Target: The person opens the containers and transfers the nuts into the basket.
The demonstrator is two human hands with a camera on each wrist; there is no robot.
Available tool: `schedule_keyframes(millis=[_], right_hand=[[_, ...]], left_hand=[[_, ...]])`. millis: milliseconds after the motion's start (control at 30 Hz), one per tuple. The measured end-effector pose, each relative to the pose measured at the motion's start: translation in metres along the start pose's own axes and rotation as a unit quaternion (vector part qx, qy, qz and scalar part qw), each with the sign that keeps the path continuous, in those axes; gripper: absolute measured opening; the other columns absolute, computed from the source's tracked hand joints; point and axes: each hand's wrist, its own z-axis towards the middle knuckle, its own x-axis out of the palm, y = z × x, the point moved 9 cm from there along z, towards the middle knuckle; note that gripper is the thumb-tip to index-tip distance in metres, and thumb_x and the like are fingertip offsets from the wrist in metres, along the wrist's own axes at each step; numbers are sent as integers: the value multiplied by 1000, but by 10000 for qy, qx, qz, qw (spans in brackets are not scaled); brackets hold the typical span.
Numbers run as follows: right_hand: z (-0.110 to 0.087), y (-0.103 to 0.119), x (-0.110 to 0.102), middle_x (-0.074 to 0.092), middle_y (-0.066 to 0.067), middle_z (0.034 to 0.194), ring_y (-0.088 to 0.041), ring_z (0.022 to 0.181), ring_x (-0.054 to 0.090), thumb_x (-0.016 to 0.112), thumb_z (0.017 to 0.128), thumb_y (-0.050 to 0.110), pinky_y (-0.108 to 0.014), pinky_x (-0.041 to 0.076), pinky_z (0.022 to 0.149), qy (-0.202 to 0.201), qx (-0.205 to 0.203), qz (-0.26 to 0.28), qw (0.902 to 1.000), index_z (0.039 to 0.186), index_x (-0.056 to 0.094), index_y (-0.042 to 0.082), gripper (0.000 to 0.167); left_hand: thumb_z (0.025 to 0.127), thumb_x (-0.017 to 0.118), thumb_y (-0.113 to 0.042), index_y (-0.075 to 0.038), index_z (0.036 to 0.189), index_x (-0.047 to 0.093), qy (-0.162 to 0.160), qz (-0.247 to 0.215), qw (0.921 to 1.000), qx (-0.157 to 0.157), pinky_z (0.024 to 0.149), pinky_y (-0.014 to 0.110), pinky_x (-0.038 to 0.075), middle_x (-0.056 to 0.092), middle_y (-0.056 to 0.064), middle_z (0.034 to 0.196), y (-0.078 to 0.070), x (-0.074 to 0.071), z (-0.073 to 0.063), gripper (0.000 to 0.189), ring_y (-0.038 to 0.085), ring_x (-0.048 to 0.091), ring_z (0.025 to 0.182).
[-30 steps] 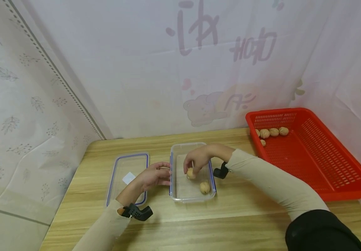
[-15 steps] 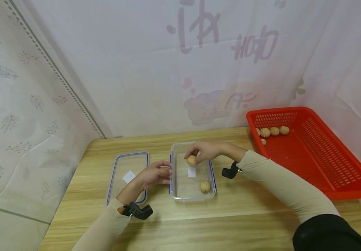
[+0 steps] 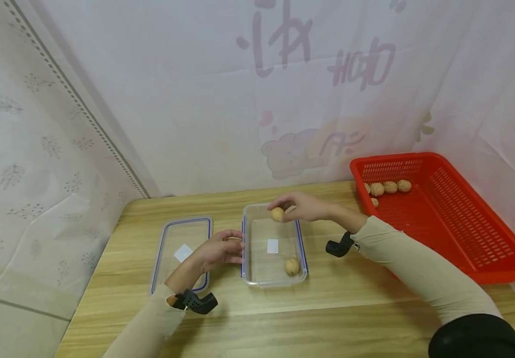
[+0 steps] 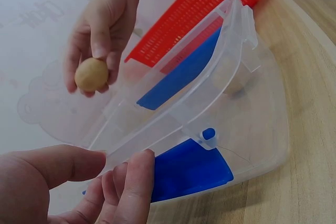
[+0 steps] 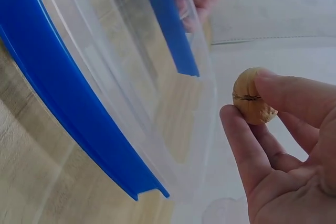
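Note:
My right hand pinches a walnut between thumb and fingers, above the far end of a clear plastic box. A crack across the walnut's shell shows in the right wrist view. Another walnut lies in the box's near right corner. Beside the box's left wall is my left hand, its fingertips at the blue side latch. In the left wrist view its thumb and fingers stay apart, with nothing pinched between them.
A clear lid with a blue seal lies left of the box, partly behind the left hand. The red basket at the right holds several walnuts in its far left corner. Curtains hang behind the wooden table.
My right hand has lifted the walnut from the middle of the box and moved it away toward the far end, uncovering the white label there. The left hand keeps its place.

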Motion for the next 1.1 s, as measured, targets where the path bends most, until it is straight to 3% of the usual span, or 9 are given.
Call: schedule_keyframes(millis=[200,500,700,1000,1100], right_hand=[[-14,6,-18,62,-19,133,-32,119,60,70,94,0,-34,58,93,-226,-41,148,9996,134,61,-3,42],[-42,8,-52,57,-20,141,-34,130,53,70,96,5,-47,53,105,-658,232,185,9974,139,58,1,45],[-69,-3,-79,56,-18,143,-30,131,53,71,95,6,-38,55,102,-1135,357,122,9928,139,60,4,45],[-111,-16,-114,62,-12,133,-19,111,62,72,97,13,-19,55,90,-1691,697,-64,9831,141,60,7,46],[-126,-25,-125,63,-9,127,-19,88,63,72,97,15,-24,60,68,-1860,1060,162,9767,142,59,9,48]], left_hand=[[99,52,4,14,140,33,-21,61,10000,-42,82,31,64,59,5,95,1,-2,1,46,14,61,86],[99,52,3,13,139,34,-16,64,10000,-35,81,31,64,59,6,94,1,-2,1,45,14,61,85],[98,52,3,12,139,35,-15,75,10000,-48,82,31,63,58,6,96,1,0,2,45,14,61,86],[99,53,1,11,138,37,-21,91,10000,-37,82,31,64,58,5,95,1,-1,1,43,14,60,86],[99,53,1,11,138,37,-27,82,10000,-23,82,32,64,58,6,95,1,-1,0,43,14,60,86]])
